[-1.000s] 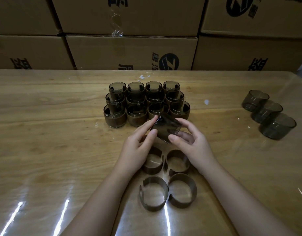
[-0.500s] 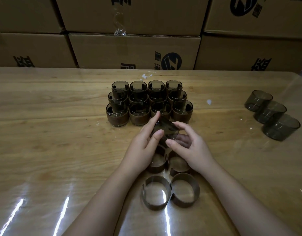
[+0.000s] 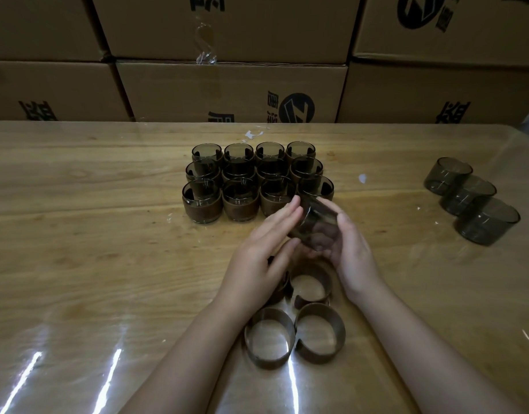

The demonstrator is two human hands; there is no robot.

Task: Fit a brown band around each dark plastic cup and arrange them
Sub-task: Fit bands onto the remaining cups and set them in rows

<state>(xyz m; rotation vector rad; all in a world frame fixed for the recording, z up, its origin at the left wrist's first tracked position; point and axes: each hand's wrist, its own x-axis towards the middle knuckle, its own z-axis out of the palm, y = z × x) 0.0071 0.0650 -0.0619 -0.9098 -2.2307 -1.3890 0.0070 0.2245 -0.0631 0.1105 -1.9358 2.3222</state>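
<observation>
Rotated since 0.5 s ago, the dark translucent plastic cup [image 3: 317, 228] hangs tilted above 4 brown split bands [image 3: 312, 286]. Grip: right hand [image 3: 351, 249] curls round it; left hand [image 3: 261, 252] presses straight fingers against its side. Risk: the smooth wall may slip and topple the 12 banded cups [image 3: 242, 201] nearby.

Boxes [image 3: 227, 91]: stacked behind the table [image 3: 78, 234].
Banded cups [image 3: 257, 180]: mid-table, three touching rows of four.
Held cup [image 3: 317, 228]: tilted, just before the front row's right end, between left hand [image 3: 263, 255] and right hand [image 3: 351, 252].
Loose bands [image 3: 269, 361]: four, two by two, before and below the hands.
Bare cups [image 3: 469, 198]: three in a touching diagonal row, far right.
</observation>
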